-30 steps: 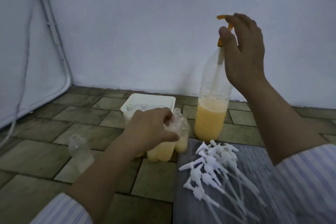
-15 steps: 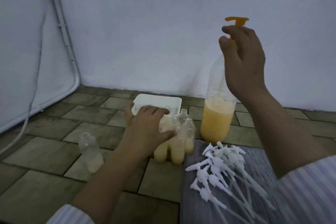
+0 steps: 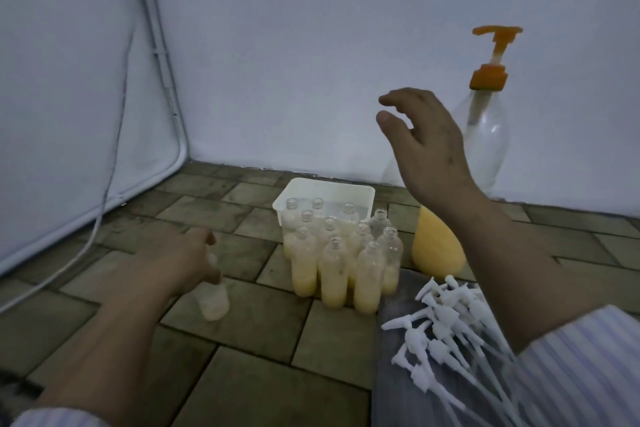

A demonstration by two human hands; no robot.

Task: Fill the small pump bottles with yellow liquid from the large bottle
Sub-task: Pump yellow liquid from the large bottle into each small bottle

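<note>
right hand (image 3: 427, 146) released the large bottle (image 3: 481, 149), now open; left hand (image 3: 176, 260) moved to grip a nearly empty small bottle (image 3: 214, 302), next to fill.

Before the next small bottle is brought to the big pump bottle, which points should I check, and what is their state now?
1. Left hand has the lone small bottle: cannot tell; fingers are at its neck, the picture is blurred.
2. Right hand free to press: ok; open, holding nothing.
3. Orange pump head raised and uncovered: ok.
4. Large bottle upright with yellow liquid left: ok.
5. Filled bottles upright, clear of the left hand: ok.
6. White pump tops away from the path: ok; they lie on the grey cloth.
</note>
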